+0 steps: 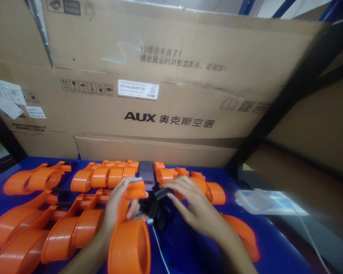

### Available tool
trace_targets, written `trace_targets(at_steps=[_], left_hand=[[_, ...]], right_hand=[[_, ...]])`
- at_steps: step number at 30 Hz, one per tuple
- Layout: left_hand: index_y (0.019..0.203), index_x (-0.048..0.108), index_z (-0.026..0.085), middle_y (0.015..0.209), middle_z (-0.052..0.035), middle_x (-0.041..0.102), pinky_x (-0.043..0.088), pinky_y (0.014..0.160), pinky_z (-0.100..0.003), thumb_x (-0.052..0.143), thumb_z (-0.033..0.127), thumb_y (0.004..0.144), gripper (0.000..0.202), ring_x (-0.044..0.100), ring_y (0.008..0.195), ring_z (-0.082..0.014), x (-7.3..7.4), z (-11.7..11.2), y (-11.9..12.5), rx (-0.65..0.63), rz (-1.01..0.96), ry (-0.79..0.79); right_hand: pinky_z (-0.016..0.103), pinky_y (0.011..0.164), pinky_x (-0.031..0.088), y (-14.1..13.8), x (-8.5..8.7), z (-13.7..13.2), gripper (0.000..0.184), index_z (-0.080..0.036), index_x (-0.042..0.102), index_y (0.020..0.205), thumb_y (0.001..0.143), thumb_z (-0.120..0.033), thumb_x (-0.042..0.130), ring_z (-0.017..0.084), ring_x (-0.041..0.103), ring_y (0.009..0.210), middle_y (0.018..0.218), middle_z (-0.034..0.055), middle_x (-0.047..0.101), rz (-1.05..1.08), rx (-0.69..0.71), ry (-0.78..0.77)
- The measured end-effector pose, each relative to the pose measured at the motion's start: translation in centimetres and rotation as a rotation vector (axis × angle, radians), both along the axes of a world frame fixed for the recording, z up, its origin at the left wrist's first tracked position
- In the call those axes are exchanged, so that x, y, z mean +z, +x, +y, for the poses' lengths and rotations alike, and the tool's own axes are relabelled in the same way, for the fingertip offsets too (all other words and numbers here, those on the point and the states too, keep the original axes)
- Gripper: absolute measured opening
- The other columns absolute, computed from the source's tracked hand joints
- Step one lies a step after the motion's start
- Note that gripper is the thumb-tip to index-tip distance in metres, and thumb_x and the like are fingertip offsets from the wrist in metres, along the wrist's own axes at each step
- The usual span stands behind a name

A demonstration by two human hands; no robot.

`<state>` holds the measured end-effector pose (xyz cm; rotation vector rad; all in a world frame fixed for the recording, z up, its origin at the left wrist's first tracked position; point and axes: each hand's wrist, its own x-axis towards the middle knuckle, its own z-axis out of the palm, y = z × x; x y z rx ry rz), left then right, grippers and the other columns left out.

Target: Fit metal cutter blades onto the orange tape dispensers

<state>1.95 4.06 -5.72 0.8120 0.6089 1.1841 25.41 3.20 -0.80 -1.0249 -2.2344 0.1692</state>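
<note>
My left hand (pixel 116 203) is closed around the neck of an orange plastic piece with a wide round ring (pixel 129 247), which resembles a packing-tape dispenser body. Its ring hangs toward me and its narrow end points up. To the right, my right hand (pixel 190 199) pinches a small black plastic piece (pixel 163 194) between thumb and fingers. Right below lies a cluster of dark pieces (pixel 158 217), blurred, so their exact shape is unclear. The two hands are close together but apart.
Several similar orange pieces (pixel 61 236) stand in rows on the blue tabletop (pixel 185 243), some with black ends. A dark phone-like device (pixel 146 173) is at the back. Behind rises a large cardboard panel (pixel 171 95). A clear plastic package (pixel 265 201) and white cable (pixel 160 249) lie nearby.
</note>
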Motion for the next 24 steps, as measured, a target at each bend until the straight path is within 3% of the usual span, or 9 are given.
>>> trace_targets(at_steps=[6, 10, 15, 20, 24], left_hand=[[0.073, 0.066, 0.016, 0.033, 0.0033, 0.042, 0.024, 0.035, -0.021, 0.056, 0.065, 0.090, 0.053, 0.034, 0.031, -0.0090, -0.1, -0.3, 0.3, 0.009, -0.008, -0.018], [0.072, 0.062, 0.018, 0.032, 0.0041, 0.043, 0.026, 0.033, -0.020, 0.060, 0.068, 0.085, 0.052, 0.034, 0.029, -0.0095, 0.3, -0.3, 0.5, -0.002, 0.075, 0.000], [0.077, 0.062, 0.018, 0.032, 0.0047, 0.044, 0.027, 0.033, -0.020, 0.058, 0.065, 0.088, 0.049, 0.033, 0.028, -0.0094, 0.2, -0.2, 0.7, 0.028, 0.119, 0.030], [0.084, 0.064, 0.017, 0.036, 0.0056, 0.048, 0.028, 0.035, -0.018, 0.058, 0.057, 0.092, 0.041, 0.034, 0.029, -0.0073, 0.0, -0.7, 1.4, 0.137, 0.205, 0.104], [0.097, 0.065, 0.017, 0.055, 0.0022, 0.064, 0.027, 0.037, -0.016, 0.056, 0.051, 0.097, 0.035, 0.036, 0.032, -0.0034, 0.1, -1.5, 1.9, 0.173, 0.252, 0.120]], right_hand=[[0.044, 0.094, 0.056, 0.8, 0.2, -0.4, 0.028, -0.031, 0.069, 0.112, 0.094, -0.010, 0.062, 0.022, 0.062, 0.105, 0.109, 0.0020, 0.070, -0.189, 0.122, -0.191], [0.041, 0.096, 0.053, 0.2, -0.7, -0.4, 0.026, -0.028, 0.070, 0.104, 0.090, -0.007, 0.064, 0.023, 0.058, 0.106, 0.110, 0.0032, 0.063, -0.261, 0.097, -0.288], [0.041, 0.092, 0.052, -0.2, -1.1, -0.3, 0.023, -0.026, 0.069, 0.102, 0.093, -0.008, 0.058, 0.023, 0.056, 0.104, 0.110, 0.0057, 0.058, -0.272, 0.038, -0.268], [0.042, 0.091, 0.050, -0.6, -0.6, -0.5, 0.019, -0.026, 0.069, 0.105, 0.099, -0.015, 0.054, 0.024, 0.057, 0.102, 0.106, 0.0062, 0.061, -0.146, 0.040, -0.225], [0.040, 0.091, 0.048, -1.3, -0.3, -0.8, 0.017, -0.025, 0.068, 0.109, 0.103, -0.021, 0.053, 0.022, 0.060, 0.099, 0.104, 0.0047, 0.066, 0.142, 0.041, -0.165]])
